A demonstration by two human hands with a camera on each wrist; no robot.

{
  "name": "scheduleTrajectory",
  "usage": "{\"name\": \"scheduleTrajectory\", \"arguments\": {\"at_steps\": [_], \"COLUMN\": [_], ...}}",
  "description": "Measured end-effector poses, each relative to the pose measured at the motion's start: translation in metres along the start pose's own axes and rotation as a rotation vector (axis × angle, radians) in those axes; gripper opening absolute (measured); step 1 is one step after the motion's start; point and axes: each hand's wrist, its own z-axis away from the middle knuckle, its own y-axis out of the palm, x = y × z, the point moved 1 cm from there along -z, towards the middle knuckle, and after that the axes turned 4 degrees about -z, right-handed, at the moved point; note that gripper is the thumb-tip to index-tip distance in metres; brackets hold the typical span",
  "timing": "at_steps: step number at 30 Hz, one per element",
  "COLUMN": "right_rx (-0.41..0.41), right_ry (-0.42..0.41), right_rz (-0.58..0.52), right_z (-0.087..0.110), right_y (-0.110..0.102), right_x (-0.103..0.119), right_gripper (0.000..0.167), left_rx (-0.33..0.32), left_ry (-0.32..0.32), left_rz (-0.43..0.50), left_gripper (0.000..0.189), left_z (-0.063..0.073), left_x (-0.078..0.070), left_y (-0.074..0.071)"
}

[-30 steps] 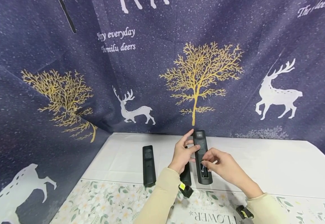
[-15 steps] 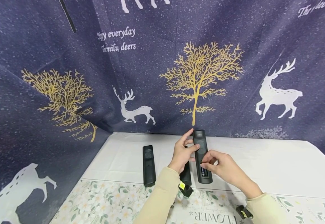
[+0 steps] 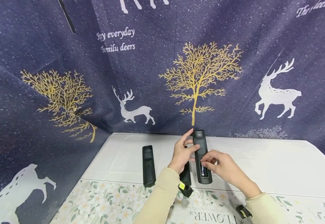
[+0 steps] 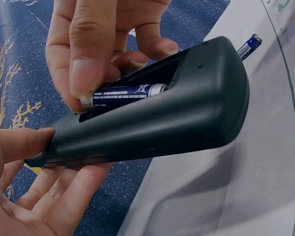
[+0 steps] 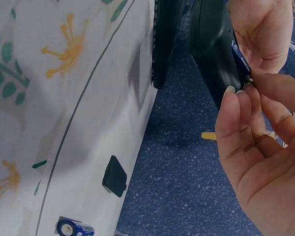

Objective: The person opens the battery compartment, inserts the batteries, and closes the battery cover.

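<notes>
My left hand (image 3: pixel 180 155) holds a black remote control (image 4: pixel 187 118), back side up, with the thumb on its back and the other fingers along its side and underneath. Its battery compartment is uncovered. A blue battery (image 4: pixel 125 96) lies lengthwise in the compartment, with one metal end under my right thumb. With thumb and fingertips, my right hand (image 3: pixel 225 166) pinches that end of the battery at the compartment's edge. In the right wrist view the battery is mostly hidden behind the remote and the fingers.
A second remote (image 3: pixel 149 166) lies to the left, and a third remote (image 3: pixel 185 177) is partly hidden behind the left wrist. A small black battery cover (image 5: pixel 114 177) and a loose blue battery (image 5: pixel 78 228) lie on the white table. A printed cloth (image 3: pixel 140 74) hangs behind.
The battery, tilted a second ago, now lies in line along the compartment. The right fingertips have shifted slightly with it; the left hand and remote stay almost still.
</notes>
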Motion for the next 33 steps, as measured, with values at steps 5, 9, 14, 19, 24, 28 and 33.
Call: {"name": "scheduleTrajectory", "arguments": {"at_steps": [5,9,14,19,24,28,33], "right_rx": [-0.035,-0.102,-0.099,-0.012,-0.001,-0.002,-0.01], "right_ry": [0.007,0.063,0.161,0.241,0.23,0.195,0.179], "right_rz": [-0.009,-0.033,-0.133,-0.274,-0.282,-0.28,-0.297], "right_z": [0.001,0.001,0.0,-0.001,-0.001,-0.001,-0.002], "right_y": [0.0,-0.001,-0.001,0.001,0.002,0.003,0.004], "right_x": [0.001,0.001,-0.001,-0.005,-0.008,-0.012,-0.015], "right_gripper": [0.008,0.017,0.056,0.081,0.084,0.085,0.086], "left_rx": [-0.005,-0.006,-0.002,0.003,0.009,0.007,0.004], "left_ry": [-0.001,-0.003,-0.006,0.001,0.004,0.001,0.0], "left_rz": [-0.002,-0.002,0.0,0.0,0.007,0.003,-0.002], "left_gripper": [0.068,0.068,0.068,0.068,0.069,0.068,0.069], "left_z": [0.0,0.001,0.001,0.001,0.001,0.001,0.001], "left_x": [-0.001,-0.001,0.0,-0.001,-0.002,-0.002,-0.002], "left_y": [0.0,0.0,-0.001,-0.001,0.0,0.0,0.0]}}
